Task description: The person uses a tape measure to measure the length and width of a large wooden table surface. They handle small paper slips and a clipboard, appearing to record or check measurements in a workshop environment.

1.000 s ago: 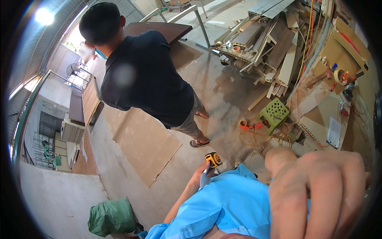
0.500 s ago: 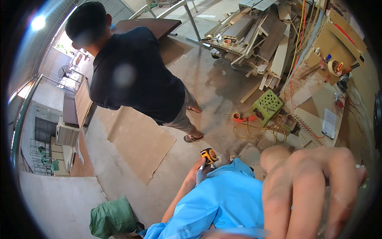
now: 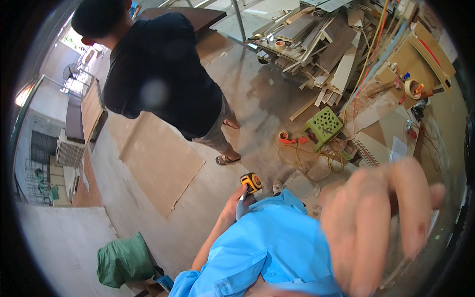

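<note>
My left hand (image 3: 232,202) is closed round a yellow-and-black tape measure (image 3: 251,182), held out ahead of my light blue shirt (image 3: 277,237). No drawn-out blade can be made out. My right hand (image 3: 376,213) is raised very close at the lower right, large and partly blurred. Its fingers bend downward with a gap between them, and I see nothing held in it.
A person in a dark shirt (image 3: 163,74) stands ahead, turned away. Stacked boards and offcuts (image 3: 316,44) lie at the back right. Nearer are a green plastic stool (image 3: 323,127), a yellow cord (image 3: 297,159) and orange tape (image 3: 283,137). A brown sheet (image 3: 161,163) covers floor at left, beyond a green sack (image 3: 124,261).
The whole scene has shifted slightly left and up or down as my view moved. My right hand has moved a little left and up. The tape measure stays in my left hand.
</note>
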`<state>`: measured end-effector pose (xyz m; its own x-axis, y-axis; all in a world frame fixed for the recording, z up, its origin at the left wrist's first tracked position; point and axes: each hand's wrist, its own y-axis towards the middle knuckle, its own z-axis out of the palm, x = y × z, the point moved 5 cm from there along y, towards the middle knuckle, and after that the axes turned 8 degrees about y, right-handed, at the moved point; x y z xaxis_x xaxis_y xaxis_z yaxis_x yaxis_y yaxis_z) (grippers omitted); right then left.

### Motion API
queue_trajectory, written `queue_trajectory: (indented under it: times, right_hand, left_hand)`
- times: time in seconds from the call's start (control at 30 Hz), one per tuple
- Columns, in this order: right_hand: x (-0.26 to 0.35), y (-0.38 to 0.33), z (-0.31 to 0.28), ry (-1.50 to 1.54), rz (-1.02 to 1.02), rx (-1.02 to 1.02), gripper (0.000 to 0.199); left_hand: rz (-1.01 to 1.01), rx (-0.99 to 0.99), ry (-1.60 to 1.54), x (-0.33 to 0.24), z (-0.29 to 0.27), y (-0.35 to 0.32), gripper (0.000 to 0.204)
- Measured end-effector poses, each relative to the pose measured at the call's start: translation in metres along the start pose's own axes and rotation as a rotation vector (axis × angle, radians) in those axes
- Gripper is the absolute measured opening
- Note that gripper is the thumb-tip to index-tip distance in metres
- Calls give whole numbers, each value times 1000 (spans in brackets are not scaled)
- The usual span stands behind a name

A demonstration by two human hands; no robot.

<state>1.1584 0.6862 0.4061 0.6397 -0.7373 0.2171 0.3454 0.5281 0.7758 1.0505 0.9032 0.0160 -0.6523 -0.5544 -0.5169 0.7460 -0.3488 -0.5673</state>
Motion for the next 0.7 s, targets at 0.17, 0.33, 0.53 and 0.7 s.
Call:
queue_trajectory:
  times: [0.17, 0.33, 0.53, 0.7]
  right_hand:
    - [-7, -84, -146, -920, -45, -684, 50]
    - [-108, -189, -215, -1095, 789, -1009, 54]
    - [-154, -222, -204, -1277, 856, -961, 42]
    - [-145, -219, -210, -1275, 725, -962, 30]
  left_hand:
    - [129, -304, 153, -16, -4, 7, 35]
    - [419, -525, 102, -43, 0, 29, 40]
    - [484, -660, 179, -50, 6, 33, 43]
    - [572, -645, 166, -53, 13, 36, 42]
